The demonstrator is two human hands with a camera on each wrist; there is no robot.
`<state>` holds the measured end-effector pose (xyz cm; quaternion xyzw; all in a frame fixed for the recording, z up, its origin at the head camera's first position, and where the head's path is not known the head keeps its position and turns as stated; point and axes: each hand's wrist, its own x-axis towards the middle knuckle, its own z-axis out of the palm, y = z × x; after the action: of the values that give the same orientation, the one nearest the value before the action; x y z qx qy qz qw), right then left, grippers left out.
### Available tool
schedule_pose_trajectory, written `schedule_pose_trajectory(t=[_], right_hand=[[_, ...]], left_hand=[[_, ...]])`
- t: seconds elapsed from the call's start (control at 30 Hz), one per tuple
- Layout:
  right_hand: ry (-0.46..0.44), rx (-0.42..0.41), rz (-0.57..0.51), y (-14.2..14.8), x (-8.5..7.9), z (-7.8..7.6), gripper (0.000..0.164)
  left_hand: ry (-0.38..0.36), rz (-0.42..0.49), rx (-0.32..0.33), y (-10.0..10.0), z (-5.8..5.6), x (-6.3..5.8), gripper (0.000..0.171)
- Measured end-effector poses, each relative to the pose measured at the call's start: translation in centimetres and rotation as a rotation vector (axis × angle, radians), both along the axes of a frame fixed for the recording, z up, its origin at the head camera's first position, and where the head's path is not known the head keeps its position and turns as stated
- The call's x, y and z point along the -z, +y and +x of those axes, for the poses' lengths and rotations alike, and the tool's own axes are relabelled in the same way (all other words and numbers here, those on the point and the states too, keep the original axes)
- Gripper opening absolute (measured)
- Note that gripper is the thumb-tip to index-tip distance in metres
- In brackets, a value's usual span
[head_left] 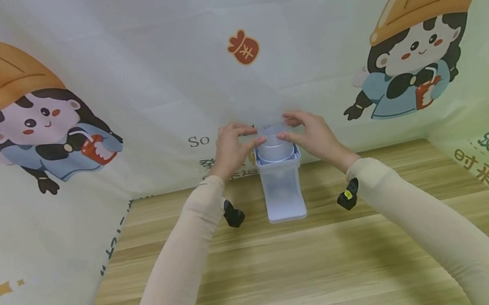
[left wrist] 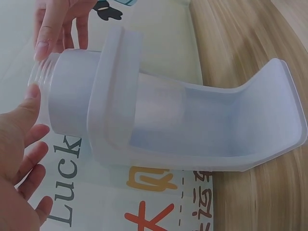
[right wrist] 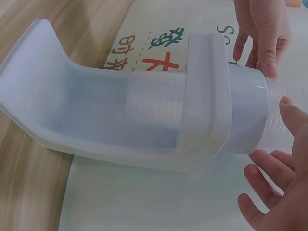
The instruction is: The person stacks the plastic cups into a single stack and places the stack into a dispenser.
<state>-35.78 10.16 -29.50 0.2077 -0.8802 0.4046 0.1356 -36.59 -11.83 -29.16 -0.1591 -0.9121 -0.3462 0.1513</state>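
Note:
A white plastic cup dispenser [head_left: 283, 188] stands upright on the table, its open front facing me. Clear ridged plastic cups [left wrist: 42, 79] sit stacked in its round collar [right wrist: 248, 110], with their rims above it and their lower part showing through the open front. My left hand [head_left: 234, 146] holds the stack from the left, thumb on the near side of the rims and the other fingers spread round the side. On the opposite side my right hand [head_left: 314, 135] holds the same rims between thumb and index finger, its remaining fingers loosely bent.
The wood-grain table [head_left: 288, 270] extends toward me. Close behind the dispenser hangs a printed white cloth [head_left: 147, 83], which also covers both sides. A black wrist device [head_left: 233, 214] shows at the left sleeve, another [head_left: 348, 198] at the right.

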Motion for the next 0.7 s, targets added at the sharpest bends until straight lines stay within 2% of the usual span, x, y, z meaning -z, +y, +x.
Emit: schedule_pose_trajectory(t=[0.33,0.53,0.6,0.7], right_hand=[[-0.021,0.001,0.002,0.2,0.4,0.0,0.066],[-0.007,-0.011,0.016,0.3,0.3,0.3,0.070],[0.032,-0.010,0.030,0.5,0.2,0.6,0.071],[0.119,-0.018,0.061,0.8,-0.1,1.5,0.071]], left_hand=[[-0.023,-0.007,0.000,0.3,0.0,0.3,0.050],[-0.066,0.016,-0.008,0.3,0.4,0.1,0.069],[-0.044,0.010,0.010,0.2,0.9,-0.1,0.074],[0.044,-0.057,0.064,-0.1,2.2,-0.6,0.076]])
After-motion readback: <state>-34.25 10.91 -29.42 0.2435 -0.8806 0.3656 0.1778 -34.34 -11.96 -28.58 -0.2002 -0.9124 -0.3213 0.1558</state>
